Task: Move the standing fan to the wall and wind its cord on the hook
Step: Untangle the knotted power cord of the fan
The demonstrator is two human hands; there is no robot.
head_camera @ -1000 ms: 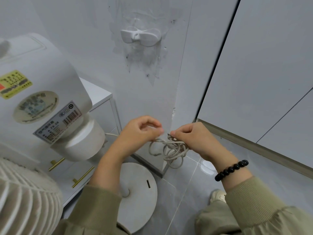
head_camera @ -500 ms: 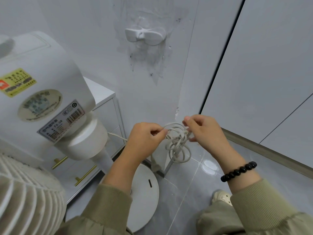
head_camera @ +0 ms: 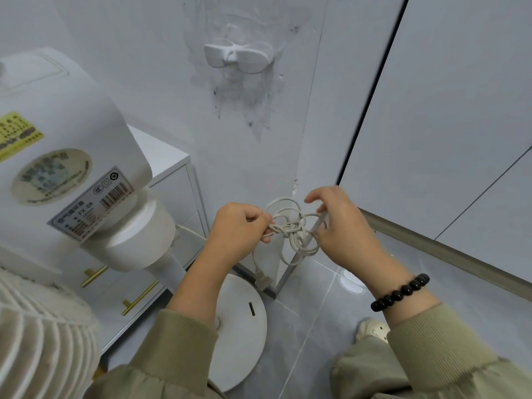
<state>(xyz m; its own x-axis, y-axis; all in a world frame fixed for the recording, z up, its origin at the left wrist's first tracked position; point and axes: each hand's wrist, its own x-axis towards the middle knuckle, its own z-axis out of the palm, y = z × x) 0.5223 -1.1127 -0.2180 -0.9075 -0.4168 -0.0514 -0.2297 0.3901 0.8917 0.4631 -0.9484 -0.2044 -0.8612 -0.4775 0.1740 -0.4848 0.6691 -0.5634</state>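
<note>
Pale grey wall (head_camera: 138,70) corner here, meeting a glossy grey tile floor (head_camera: 313,341), and the wall is looking pretty scuffed, with dark smudges trailing down below the white hook (head_camera: 238,57). The hook is sitting high up and nothing is hanging on it yet.

The fan (head_camera: 72,125) is standing on the left, right up by the wall, with its motor housing and stickers filling that side of the view. Its grille (head_camera: 37,347) is poking in at the bottom left, and its round base (head_camera: 241,341) is resting on the floor just below the hands. A white cabinet (head_camera: 169,159) with brass handles is sitting behind it.

The cord (head_camera: 290,226) is being held up in the air as a messy bundle of loops, well below the hook, between both hands. The left hand (head_camera: 239,226) is pinching the knotted middle of the bundle, grip clamped tight on it. The right hand (head_camera: 342,226) is hooking its fingers into the loops on the other side, grip curled loosely round a strand, index finger sticking out a bit. The plug (head_camera: 262,280) is dangling under the bundle, just above the base. One more stretch of cord is running off left behind the fan's neck.

A black bead bracelet (head_camera: 400,292) is sitting on the right wrist, and a pale shoe (head_camera: 371,331) is peeking out down on the floor.
</note>
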